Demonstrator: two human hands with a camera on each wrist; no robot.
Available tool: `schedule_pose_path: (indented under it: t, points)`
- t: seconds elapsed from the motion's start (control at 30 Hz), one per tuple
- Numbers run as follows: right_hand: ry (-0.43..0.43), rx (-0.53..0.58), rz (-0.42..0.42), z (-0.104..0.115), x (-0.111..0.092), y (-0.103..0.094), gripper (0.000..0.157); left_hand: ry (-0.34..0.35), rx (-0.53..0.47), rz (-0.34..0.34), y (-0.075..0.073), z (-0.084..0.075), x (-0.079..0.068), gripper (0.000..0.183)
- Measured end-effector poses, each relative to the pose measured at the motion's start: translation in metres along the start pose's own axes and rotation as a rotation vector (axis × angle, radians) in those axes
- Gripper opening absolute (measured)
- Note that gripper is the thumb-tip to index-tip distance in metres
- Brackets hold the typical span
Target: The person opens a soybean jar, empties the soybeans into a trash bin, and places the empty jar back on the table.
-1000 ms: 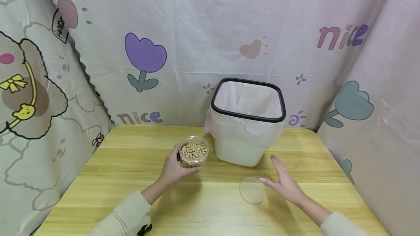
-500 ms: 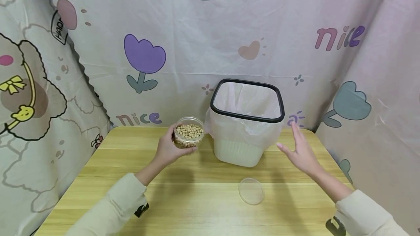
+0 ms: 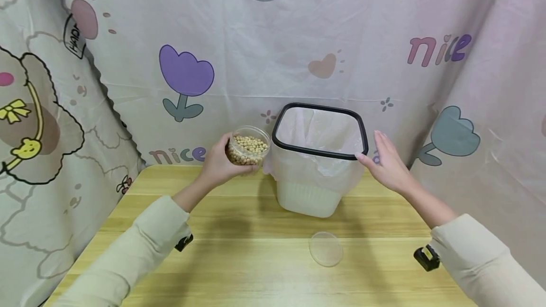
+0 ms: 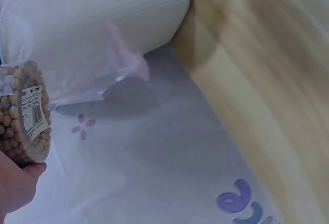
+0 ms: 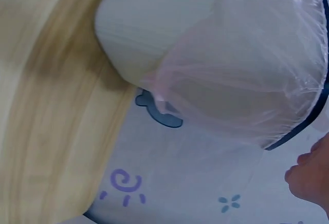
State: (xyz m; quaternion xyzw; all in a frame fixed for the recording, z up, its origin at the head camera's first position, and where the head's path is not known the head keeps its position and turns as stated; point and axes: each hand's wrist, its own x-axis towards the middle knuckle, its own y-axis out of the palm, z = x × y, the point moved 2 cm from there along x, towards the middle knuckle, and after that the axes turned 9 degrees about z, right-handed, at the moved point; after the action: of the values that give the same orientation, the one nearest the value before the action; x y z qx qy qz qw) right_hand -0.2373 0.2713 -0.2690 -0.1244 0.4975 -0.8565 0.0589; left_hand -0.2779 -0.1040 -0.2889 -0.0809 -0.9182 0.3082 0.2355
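The backdrop point(image 3: 264, 51) reads “nice” twice; the label point(image 4: 34, 112) on the jar point(image 3: 249, 148) seems unreadably blurred.

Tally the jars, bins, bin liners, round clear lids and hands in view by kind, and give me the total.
Jar: 1
Bin: 1
Bin liner: 1
Round clear lid: 1
Hands: 2 (left hand, right hand)
Total: 6

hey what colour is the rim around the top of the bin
The rim is black; it shows best in the head view.
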Motion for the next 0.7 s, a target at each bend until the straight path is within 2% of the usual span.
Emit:
schedule_pose_path:
  t: [0.2, 0.33, 0.47, 0.7]
  points:
    - [0.003, -0.036, 0.023, 0.011, 0.017, -0.002, 0.082, 0.003, 0.052, 0.03, -0.009, -0.014, 0.017, 0.089]
    - [0.04, -0.058, 0.076, 0.016, 0.025, 0.0, 0.086, -0.002, 0.061, 0.061, -0.014, -0.022, 0.029, 0.088]
    - [0.088, -0.077, 0.146, 0.018, 0.029, 0.002, 0.091, -0.024, 0.094, 0.101, -0.019, -0.03, 0.039, 0.091]
    - [0.127, -0.122, 0.177, 0.018, 0.034, 0.004, 0.097, -0.041, 0.192, 0.175, -0.019, -0.041, 0.054, 0.092]
